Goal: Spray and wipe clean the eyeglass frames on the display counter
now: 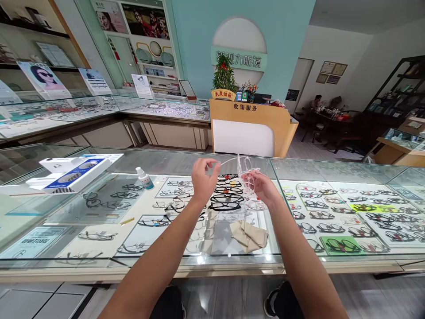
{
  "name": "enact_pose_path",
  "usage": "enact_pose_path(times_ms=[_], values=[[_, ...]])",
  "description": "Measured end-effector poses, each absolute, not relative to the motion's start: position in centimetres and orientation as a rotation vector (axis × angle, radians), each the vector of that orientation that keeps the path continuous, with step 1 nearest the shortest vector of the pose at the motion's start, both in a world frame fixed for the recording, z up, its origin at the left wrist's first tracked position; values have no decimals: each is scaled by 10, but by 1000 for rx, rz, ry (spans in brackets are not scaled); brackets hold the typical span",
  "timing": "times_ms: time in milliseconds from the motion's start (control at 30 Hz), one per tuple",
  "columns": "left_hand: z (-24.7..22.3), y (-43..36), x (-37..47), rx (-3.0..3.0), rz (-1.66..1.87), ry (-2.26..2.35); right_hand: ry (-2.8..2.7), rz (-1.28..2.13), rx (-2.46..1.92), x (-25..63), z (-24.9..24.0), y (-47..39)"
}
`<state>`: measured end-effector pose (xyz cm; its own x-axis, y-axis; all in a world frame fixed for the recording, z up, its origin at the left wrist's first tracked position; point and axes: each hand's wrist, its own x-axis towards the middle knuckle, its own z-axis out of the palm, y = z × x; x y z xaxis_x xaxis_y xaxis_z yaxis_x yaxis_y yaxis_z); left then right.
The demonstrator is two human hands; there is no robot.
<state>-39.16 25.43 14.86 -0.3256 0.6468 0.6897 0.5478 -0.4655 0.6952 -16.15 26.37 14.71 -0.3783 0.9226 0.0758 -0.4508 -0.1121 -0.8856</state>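
Observation:
A pair of clear-framed glasses point(249, 178) is held up above the glass counter. My right hand point(262, 187) grips the frame near its lenses. Pinched between the fingertips of my left hand point(205, 177) is the end of one temple arm, which stretches left from the frame. Beneath my hands, rows of dark-framed glasses point(226, 198) lie inside the display case. A folded beige cloth point(249, 235) rests on the glass near the front edge, below my right hand.
On the counter's left stand a spray bottle point(145, 178) and a white-and-blue box point(78, 175). The glass counter's front edge point(229, 261) runs across. Beyond it is a wooden reception desk point(250, 111) with a plant. People sit at a table in the far right background.

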Motion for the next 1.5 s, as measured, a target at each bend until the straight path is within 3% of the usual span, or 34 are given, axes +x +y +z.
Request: enact_pose_path(times_ms=[200, 900, 1100, 1367, 1500], values=[[138, 250, -366, 1580, 1456, 1179, -1142, 1765, -598, -169, 148, 258], [132, 260, -362, 1030, 1398, 1015, -843, 1615, -443, -170, 139, 268], [134, 262, -373, 1183, 1237, 1122, -776, 1623, -437, -168, 142, 264], [170, 267, -450, 1234, 2140, 1757, -746, 1616, -457, -156, 146, 264], [177, 261, -505, 1059, 2319, 2041, -741, 1614, -447, -155, 150, 260]])
